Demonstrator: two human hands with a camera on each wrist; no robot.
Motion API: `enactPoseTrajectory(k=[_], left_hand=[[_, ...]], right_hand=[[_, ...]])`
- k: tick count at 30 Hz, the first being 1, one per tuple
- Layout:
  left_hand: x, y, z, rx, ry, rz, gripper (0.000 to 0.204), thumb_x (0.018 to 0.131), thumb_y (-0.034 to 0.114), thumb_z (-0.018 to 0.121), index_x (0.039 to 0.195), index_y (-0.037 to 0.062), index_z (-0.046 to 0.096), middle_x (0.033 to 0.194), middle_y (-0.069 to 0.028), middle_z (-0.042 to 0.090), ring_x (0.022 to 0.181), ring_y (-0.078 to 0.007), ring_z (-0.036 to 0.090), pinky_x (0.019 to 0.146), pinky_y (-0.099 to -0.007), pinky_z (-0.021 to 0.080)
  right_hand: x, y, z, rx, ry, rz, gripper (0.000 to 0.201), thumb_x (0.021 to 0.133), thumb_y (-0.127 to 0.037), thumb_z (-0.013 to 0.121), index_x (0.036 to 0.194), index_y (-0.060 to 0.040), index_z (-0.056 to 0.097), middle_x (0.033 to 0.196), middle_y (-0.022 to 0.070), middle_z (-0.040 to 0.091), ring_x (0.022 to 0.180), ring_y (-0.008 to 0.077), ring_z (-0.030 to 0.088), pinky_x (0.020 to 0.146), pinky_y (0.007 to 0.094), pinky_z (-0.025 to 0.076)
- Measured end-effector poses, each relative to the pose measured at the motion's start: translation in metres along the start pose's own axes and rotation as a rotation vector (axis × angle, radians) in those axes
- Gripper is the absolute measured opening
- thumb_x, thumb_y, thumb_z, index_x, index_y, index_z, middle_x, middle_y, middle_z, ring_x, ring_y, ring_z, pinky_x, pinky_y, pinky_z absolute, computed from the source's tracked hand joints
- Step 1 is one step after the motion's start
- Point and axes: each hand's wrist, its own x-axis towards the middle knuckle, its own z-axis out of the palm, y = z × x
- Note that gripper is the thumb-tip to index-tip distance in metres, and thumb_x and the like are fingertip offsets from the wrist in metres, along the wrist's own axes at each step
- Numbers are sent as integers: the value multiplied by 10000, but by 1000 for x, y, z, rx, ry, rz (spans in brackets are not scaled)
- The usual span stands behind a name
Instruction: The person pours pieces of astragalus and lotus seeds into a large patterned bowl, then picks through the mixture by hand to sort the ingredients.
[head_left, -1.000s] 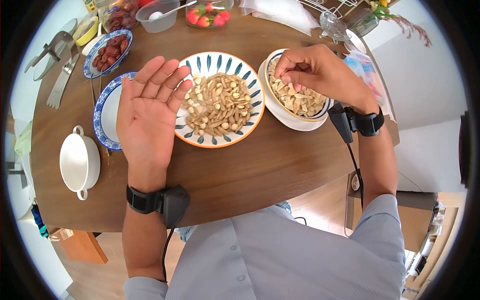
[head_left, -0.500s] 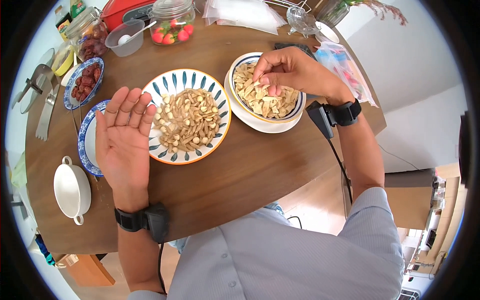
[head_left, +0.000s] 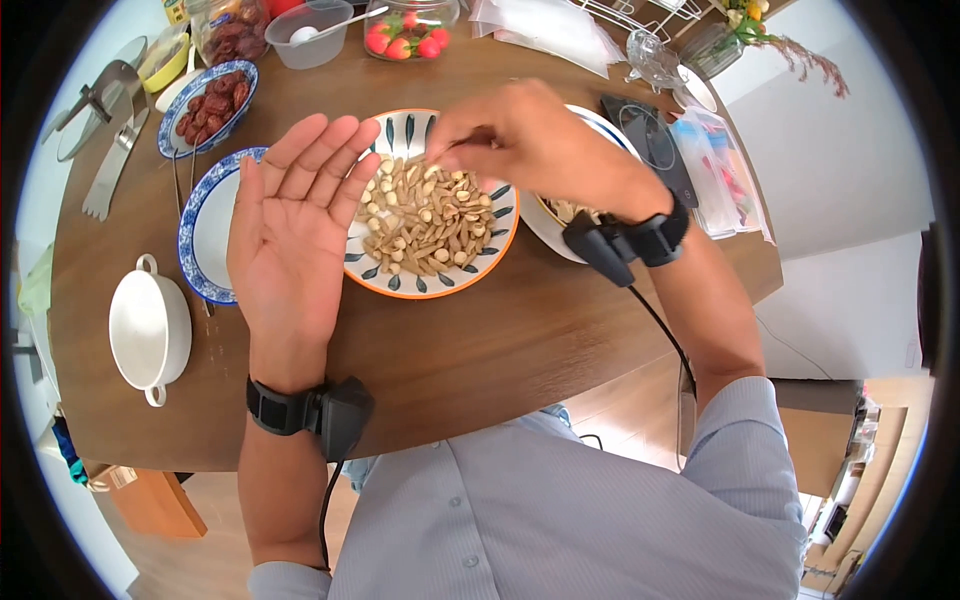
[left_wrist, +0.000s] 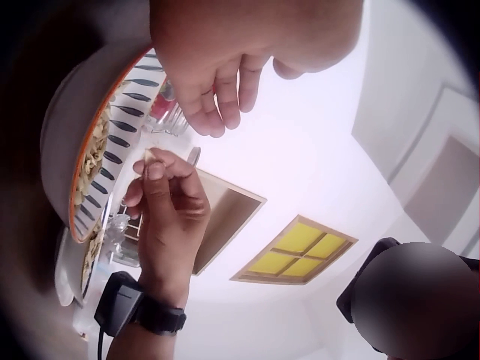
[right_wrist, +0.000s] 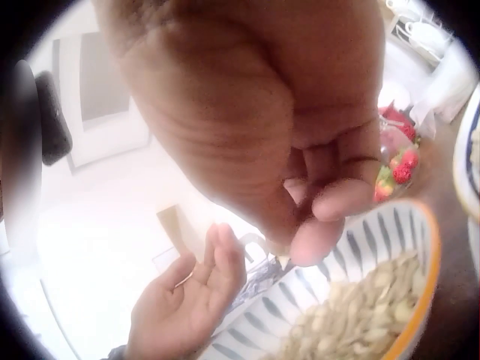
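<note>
My left hand is held palm up with its fingers extended, empty, over the left edge of a large orange-rimmed dish. That dish holds brown elongated pieces and pale round ones. Over the dish's upper right part, my right hand has its thumb and fingers curled together. A small pale piece is pinched at its fingertips in the left wrist view. Behind the right forearm, partly hidden, stands a smaller bowl of pale dried slices.
A blue-rimmed plate lies partly under the left hand, beside a white two-handled bowl. Farther back are a dish of red dates, a clear tub and a strawberry jar. A dark flat device lies right.
From above the smaller bowl of slices, my right hand has moved left to the large dish, fingers still pinched. The left hand keeps its palm-up pose; the head view has shifted.
</note>
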Motion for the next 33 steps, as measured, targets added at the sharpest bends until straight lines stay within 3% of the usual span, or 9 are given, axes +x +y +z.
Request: enactPoseTrajectory(k=[4, 6, 8, 13, 15, 23, 29, 31, 33], left_hand=[[0, 0, 1, 68, 34, 29, 589, 1137, 380, 312, 1395, -125, 470, 1420, -318, 542, 1389, -443, 493, 1190, -515, 404], [1, 2, -11, -62, -156, -20, 566, 1138, 328, 322, 1432, -139, 445, 1494, -322, 475, 1471, -452, 385, 1271, -533, 271], [2, 3, -14, -81, -183, -33, 568, 1138, 327, 319, 1434, -141, 442, 1495, -324, 475, 1470, -452, 386, 1273, -533, 268], [3, 1, -13, -90, -278, -65, 572, 1141, 321, 307, 1446, -146, 429, 1502, -324, 470, 1472, -444, 386, 1279, -527, 262], [1, 0, -10, -36, -174, -36, 589, 1142, 355, 291, 1427, -135, 449, 1456, -323, 515, 1432, -454, 439, 1244, -535, 328], [2, 1, -12, -62, -192, -56, 597, 1142, 364, 305, 1423, -140, 452, 1456, -323, 514, 1432, -450, 441, 1248, -526, 327], [3, 0, -15, -16, -189, -61, 590, 1142, 360, 303, 1425, -137, 449, 1453, -318, 520, 1432, -446, 444, 1248, -522, 328], [7, 2, -21, -13, -365, -89, 557, 1145, 302, 290, 1462, -140, 414, 1518, -311, 458, 1482, -409, 386, 1283, -501, 265], [6, 2, -21, -14, -342, -88, 557, 1145, 301, 291, 1466, -139, 408, 1521, -312, 453, 1484, -410, 383, 1285, -500, 261]], right_hand=[[-35, 11, -32, -75, 55, 110, 126, 942, -57, 691, 1042, 11, 727, 840, 106, 745, 697, 154, 700, 647, 309, 555], [-53, 14, -47, -77, 53, 189, 126, 947, -57, 689, 1044, 16, 725, 837, 97, 743, 690, 139, 683, 646, 303, 550], [-70, 18, -56, -38, 42, 407, 122, 956, -60, 688, 1040, 22, 719, 825, 87, 737, 677, 122, 657, 651, 306, 545], [-97, 36, -60, -93, 108, 379, 113, 962, -42, 668, 1031, 36, 710, 795, 74, 727, 665, 117, 655, 638, 293, 538], [-99, 36, -60, -93, 97, 411, 109, 1001, -31, 632, 1064, 14, 709, 811, 7, 687, 682, 60, 602, 605, 232, 476], [-102, 42, -65, -42, 118, 463, 154, 999, -40, 620, 1086, 46, 713, 805, 87, 725, 703, 123, 720, 652, 272, 600], [-104, 46, -64, -16, 115, 498, 137, 981, -34, 647, 1063, 65, 696, 806, 91, 725, 700, 130, 724, 648, 273, 603], [-106, 50, -63, 3, 141, 506, 129, 975, -33, 655, 1057, 57, 696, 805, 91, 724, 691, 128, 717, 637, 273, 596], [-109, 50, -65, 17, 170, 509, 121, 969, -33, 664, 1052, 50, 695, 805, 91, 724, 682, 127, 709, 625, 274, 588]])
